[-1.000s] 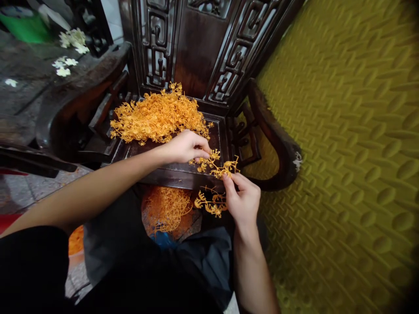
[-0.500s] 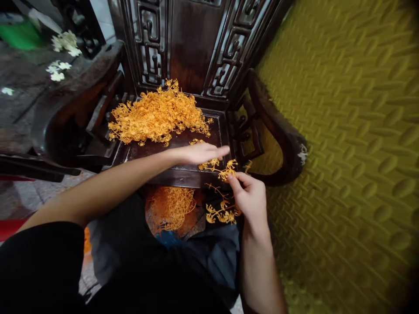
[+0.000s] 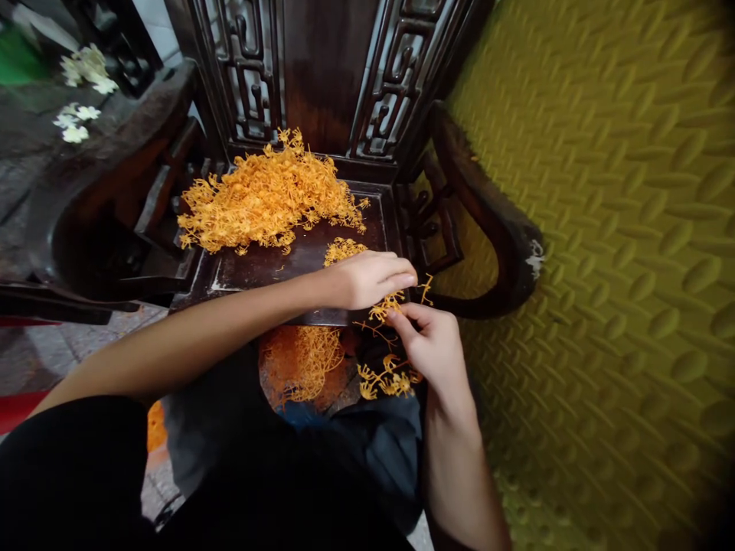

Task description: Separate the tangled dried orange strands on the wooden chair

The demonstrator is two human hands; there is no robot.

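My right hand (image 3: 433,337) is closed, thumb and index finger pinching an orange flower sprig (image 3: 384,308) with thin branching stems. More of its tufts (image 3: 387,379) hang below that hand, over my lap. My left hand (image 3: 376,277) reaches across the chair seat (image 3: 304,260), just above the sprig. Its fingers are together and bent downward; the thumb and whatever lies under the fingertips are hidden. Beside the left wrist lies a small cluster of orange tufts (image 3: 343,250). Further back on the seat is a large heap of orange tufts (image 3: 269,200).
Carved dark wooden chair arms curve on the left (image 3: 63,222) and right (image 3: 511,229). A textured yellow surface (image 3: 620,229) rises at the right. Below the seat edge lies a tangle of orange stems (image 3: 310,360). White flowers (image 3: 77,122) rest on a surface at upper left.
My left hand has shifted slightly right, its stretched fingers now bent down over the sprig. My right hand has moved a little left, still pinching the sprig. The view has shifted slightly.
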